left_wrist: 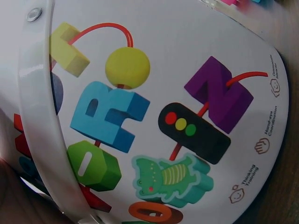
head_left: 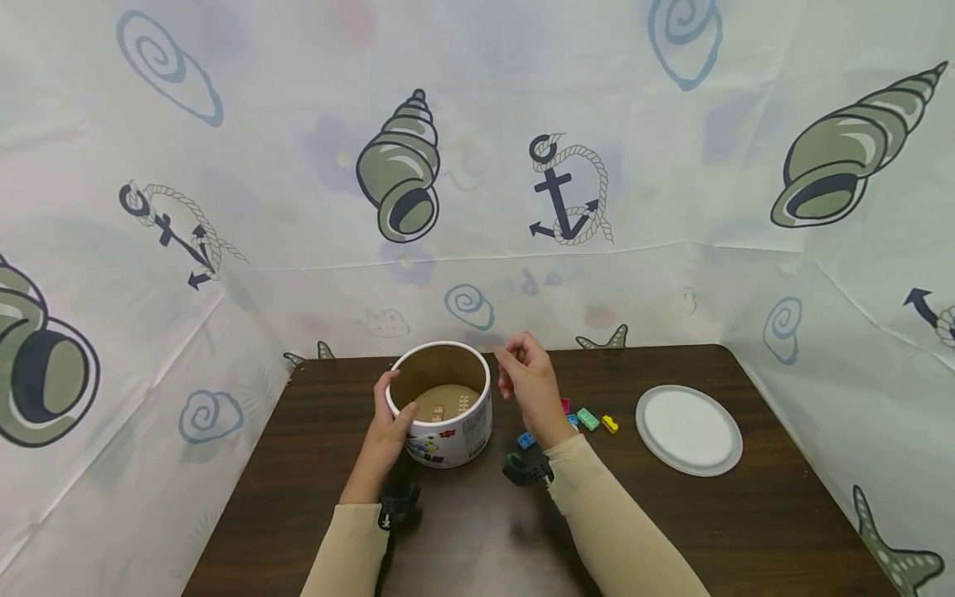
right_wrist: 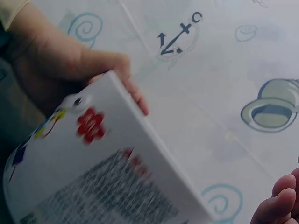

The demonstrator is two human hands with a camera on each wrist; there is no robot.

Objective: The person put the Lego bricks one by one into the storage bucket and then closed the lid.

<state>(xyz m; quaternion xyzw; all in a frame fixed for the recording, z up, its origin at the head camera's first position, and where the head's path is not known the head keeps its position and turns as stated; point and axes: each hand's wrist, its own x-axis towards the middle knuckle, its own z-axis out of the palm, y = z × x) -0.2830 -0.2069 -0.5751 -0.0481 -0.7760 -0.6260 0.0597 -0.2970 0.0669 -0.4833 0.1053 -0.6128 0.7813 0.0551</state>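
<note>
A white round tub (head_left: 472, 435) with colourful printing stands on the table. My left hand (head_left: 391, 427) grips its near left rim, the thumb over the edge and fingers along the outside. On the tub's tan floor lie two small studded blocks (head_left: 438, 412). Beside the right rim my right hand (head_left: 533, 385) is raised, fingers loosely bent, nothing visible between them. Behind that wrist lie several building blocks: a green one (head_left: 588, 419), a yellow one (head_left: 610, 424), a blue one (head_left: 525, 440) and a partly hidden pink one (head_left: 565, 405). The left wrist view shows the tub's white handle (left_wrist: 39, 112).
A round white lid (head_left: 690, 431) lies flat at the right of the dark wooden table (head_left: 298, 464). A white sheet (head_left: 477, 149) printed with shells and anchors hangs behind and along both sides of the table.
</note>
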